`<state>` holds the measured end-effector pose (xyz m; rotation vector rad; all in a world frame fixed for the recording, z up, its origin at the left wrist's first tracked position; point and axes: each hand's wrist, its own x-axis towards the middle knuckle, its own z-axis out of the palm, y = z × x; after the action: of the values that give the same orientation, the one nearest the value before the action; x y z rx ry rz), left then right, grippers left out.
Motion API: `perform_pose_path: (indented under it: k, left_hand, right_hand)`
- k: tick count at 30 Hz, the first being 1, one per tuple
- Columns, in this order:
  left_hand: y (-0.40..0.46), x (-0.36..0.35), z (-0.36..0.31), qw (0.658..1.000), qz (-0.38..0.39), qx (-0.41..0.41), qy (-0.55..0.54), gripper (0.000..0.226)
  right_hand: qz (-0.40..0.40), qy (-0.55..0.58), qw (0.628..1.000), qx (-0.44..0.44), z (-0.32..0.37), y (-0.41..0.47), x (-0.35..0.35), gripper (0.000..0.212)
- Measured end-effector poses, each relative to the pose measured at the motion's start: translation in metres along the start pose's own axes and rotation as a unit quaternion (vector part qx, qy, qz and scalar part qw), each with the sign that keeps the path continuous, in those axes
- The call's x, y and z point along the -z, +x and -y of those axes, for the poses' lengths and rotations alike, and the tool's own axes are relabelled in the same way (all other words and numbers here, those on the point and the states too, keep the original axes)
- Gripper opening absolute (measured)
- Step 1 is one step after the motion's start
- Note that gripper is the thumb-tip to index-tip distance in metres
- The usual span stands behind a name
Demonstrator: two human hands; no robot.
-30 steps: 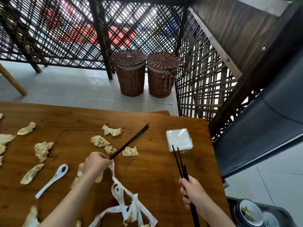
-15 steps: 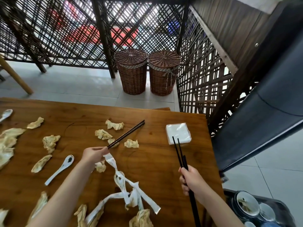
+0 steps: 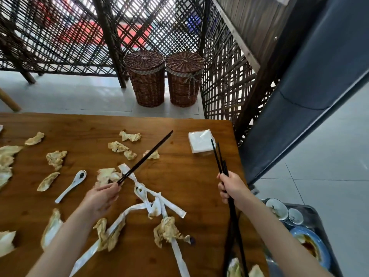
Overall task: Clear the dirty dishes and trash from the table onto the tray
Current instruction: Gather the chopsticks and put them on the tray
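My left hand (image 3: 100, 196) pinches the near end of a pair of black chopsticks (image 3: 146, 156), lifted and angled up to the far right over the wooden table (image 3: 189, 176). My right hand (image 3: 231, 188) grips a bundle of black chopsticks (image 3: 219, 158) that stands nearly upright near the table's right edge. Several soiled, crumpled napkins (image 3: 167, 230) and white paper chopstick sleeves (image 3: 151, 198) litter the table. A white ceramic spoon (image 3: 72, 184) lies left of my left hand. The dark tray (image 3: 311, 210) at the lower right holds dirty bowls (image 3: 277, 208) and a blue plate (image 3: 313, 246).
A sealed pack of white napkins (image 3: 201, 143) sits at the table's far right corner. Two lidded wicker baskets (image 3: 147, 76) stand on the tiled floor beyond the table, against a dark lattice screen (image 3: 225, 86). A dark blue panel (image 3: 311, 86) rises on the right.
My left hand has drawn back toward me with its chopsticks lifted off the table. My right hand stays in place with its bundle. The view has shifted, showing more of the tray.
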<state>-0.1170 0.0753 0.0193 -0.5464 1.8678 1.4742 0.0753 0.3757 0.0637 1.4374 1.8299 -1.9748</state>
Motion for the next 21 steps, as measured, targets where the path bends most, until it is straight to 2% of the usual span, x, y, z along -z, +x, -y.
perform_pose_path:
  k: [13,21]
  left_hand:
    - [-0.059,0.017,0.039,0.994,0.093,-0.049,0.007,0.014]
    - [-0.084,0.006,0.053,0.989,0.138,-0.029,0.031,0.016]
  right_hand:
    - [-0.074,0.050,0.996,0.019,-0.046,-0.082,0.023,0.021]
    - [-0.106,0.075,0.991,0.020,-0.070,-0.107,0.049,0.019]
